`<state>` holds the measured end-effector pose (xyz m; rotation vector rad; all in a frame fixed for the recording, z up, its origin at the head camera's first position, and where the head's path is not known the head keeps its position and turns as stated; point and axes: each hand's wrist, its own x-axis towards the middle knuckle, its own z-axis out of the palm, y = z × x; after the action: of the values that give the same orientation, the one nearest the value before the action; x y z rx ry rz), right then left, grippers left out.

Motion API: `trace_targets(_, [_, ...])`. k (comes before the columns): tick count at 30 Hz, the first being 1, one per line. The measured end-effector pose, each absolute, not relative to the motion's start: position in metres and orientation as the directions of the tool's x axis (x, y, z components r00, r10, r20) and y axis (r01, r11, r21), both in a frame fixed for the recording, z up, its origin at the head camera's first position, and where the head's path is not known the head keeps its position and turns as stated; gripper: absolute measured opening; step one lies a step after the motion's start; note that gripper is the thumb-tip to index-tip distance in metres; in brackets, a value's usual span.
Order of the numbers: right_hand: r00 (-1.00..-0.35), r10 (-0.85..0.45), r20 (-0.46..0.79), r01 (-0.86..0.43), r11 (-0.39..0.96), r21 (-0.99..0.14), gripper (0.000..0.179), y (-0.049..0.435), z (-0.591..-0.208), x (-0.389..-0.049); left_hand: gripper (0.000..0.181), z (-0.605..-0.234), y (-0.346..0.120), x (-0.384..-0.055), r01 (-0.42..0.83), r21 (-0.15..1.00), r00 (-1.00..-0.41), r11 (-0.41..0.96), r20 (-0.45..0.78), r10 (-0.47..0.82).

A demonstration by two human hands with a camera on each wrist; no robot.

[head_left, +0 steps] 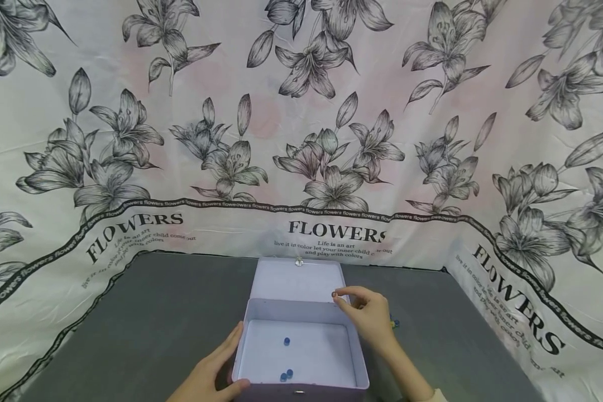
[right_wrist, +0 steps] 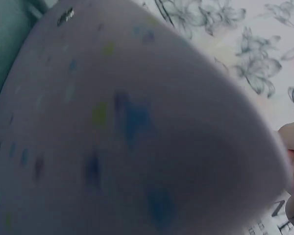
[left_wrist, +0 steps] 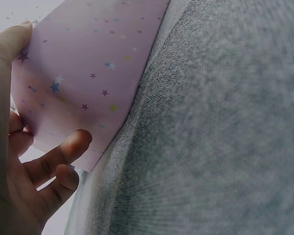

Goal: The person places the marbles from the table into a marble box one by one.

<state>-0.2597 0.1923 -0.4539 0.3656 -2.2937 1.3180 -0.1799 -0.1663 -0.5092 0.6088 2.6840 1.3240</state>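
With the fingers of my right hand [head_left: 372, 315] I am pinching a small reddish-brown bead [head_left: 334, 295] between thumb and forefinger, holding it up at 1 o'clock of the open lilac box [head_left: 321, 357], whose lid [head_left: 286, 282] is leaning back at 12 o'clock. My left hand [head_left: 208, 374] is gripping the box at its 8 o'clock corner, while one blue bead [head_left: 287, 341] is lying inside near the middle and two more blue beads [head_left: 283, 377] are sitting together at 7 o'clock. Beyond my right hand, small blue and yellow-green pieces [head_left: 394, 322] are resting on the counter [head_left: 171, 324] between 2 and 3 o'clock.
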Motion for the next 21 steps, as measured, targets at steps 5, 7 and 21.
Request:
trace_targets(5, [-0.861, -0.023, 0.508, -0.45, 0.498, -0.741, 0.014, 0.17, -0.452, -0.262, 0.1, -0.511, -0.166, -0.18, 0.318, 0.784, -0.914, 0.533, 0.103, 0.393])
trace_targets(7, [-0.86, -0.037, 0.509, -0.459, 0.494, -0.739, 0.014, 0.162, -0.451, -0.263, 0.1, -0.512, -0.166, -0.18, 0.312, 0.79, -0.914, 0.527, 0.099, 0.394])
trace_targets(21, [-0.847, -0.09, 0.525, -0.5, 0.471, -0.727, 0.014, 0.119, -0.438, -0.265, 0.102, -0.509, -0.165, -0.18, 0.305, 0.786, -0.92, 0.538, 0.097, 0.38])
